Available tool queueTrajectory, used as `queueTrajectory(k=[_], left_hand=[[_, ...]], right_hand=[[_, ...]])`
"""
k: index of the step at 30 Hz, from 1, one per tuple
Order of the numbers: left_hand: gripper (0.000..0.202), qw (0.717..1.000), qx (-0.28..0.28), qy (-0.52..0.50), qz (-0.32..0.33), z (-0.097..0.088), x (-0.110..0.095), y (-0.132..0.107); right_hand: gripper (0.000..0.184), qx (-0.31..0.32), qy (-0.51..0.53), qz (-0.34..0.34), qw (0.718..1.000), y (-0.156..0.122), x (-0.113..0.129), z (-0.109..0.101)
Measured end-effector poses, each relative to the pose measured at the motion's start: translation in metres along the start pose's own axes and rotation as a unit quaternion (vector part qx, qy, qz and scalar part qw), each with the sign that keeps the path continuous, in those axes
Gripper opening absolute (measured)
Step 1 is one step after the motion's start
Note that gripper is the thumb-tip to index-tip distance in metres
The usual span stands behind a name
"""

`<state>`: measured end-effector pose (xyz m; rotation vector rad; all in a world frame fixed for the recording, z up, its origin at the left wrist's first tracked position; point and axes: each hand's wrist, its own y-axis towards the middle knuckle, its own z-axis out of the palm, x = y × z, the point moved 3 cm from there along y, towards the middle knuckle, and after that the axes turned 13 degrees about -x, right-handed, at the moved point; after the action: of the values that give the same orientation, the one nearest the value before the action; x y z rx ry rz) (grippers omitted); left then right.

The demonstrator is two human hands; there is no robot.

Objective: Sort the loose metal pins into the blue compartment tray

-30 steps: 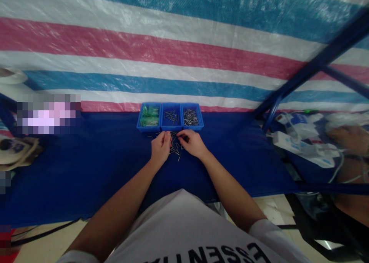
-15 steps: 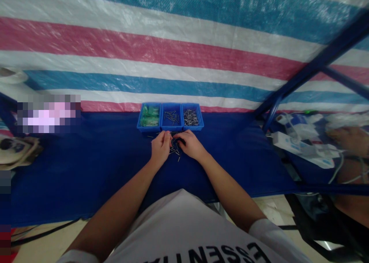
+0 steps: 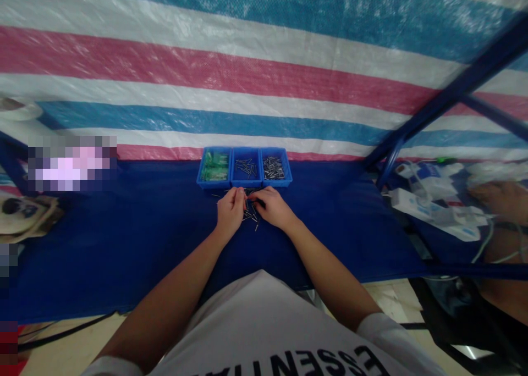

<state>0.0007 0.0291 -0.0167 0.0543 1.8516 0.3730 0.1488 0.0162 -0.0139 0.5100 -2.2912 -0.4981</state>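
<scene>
A scatter of small metal pins (image 3: 251,215) lies on the blue table cover (image 3: 124,227), just in front of three small blue bins. My left hand (image 3: 230,211) rests at the left edge of the pile with its fingers pinched together near the pins. My right hand (image 3: 272,206) is curled at the right edge, fingertips meeting the left hand's over the pile. What either pinch holds is too small to see. The left bin (image 3: 215,167) holds green pieces, the middle bin (image 3: 246,168) a few pins, the right bin (image 3: 274,167) many pins.
A striped pink, white and blue tarp (image 3: 247,73) hangs behind the table. A blue metal frame (image 3: 445,95) slants at the right. Beside it lie a white power strip and cables (image 3: 433,208), where another person's arm (image 3: 501,200) reaches. A patterned bag (image 3: 25,216) lies at the left.
My right hand has slid a little left, so its fingertips now meet my left hand's over the pins. My left hand has barely moved.
</scene>
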Motion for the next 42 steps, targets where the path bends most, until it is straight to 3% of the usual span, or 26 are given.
queueTrajectory(k=[7,11,16,30,42], left_hand=[[0.038,1.0,-0.002,0.0,0.001,0.0,0.0,0.001],[0.033,1.0,0.012,-0.014,-0.005,0.002,0.003,0.0],[0.021,0.998,0.015,-0.056,0.0,0.006,0.007,-0.001],[0.027,0.996,0.043,-0.053,0.051,0.009,0.0,-0.001],[0.016,0.998,0.017,-0.043,0.034,0.007,0.003,0.0]], right_hand=[[0.027,-0.023,0.002,0.009,1.0,0.001,0.002,-0.003],[0.022,-0.106,0.077,0.083,0.988,0.001,-0.002,-0.007],[0.015,-0.158,0.222,0.174,0.946,0.001,-0.005,-0.003],[0.034,-0.146,0.397,0.316,0.849,0.002,-0.014,0.006],[0.029,-0.148,0.404,0.353,0.831,0.002,-0.011,0.005]])
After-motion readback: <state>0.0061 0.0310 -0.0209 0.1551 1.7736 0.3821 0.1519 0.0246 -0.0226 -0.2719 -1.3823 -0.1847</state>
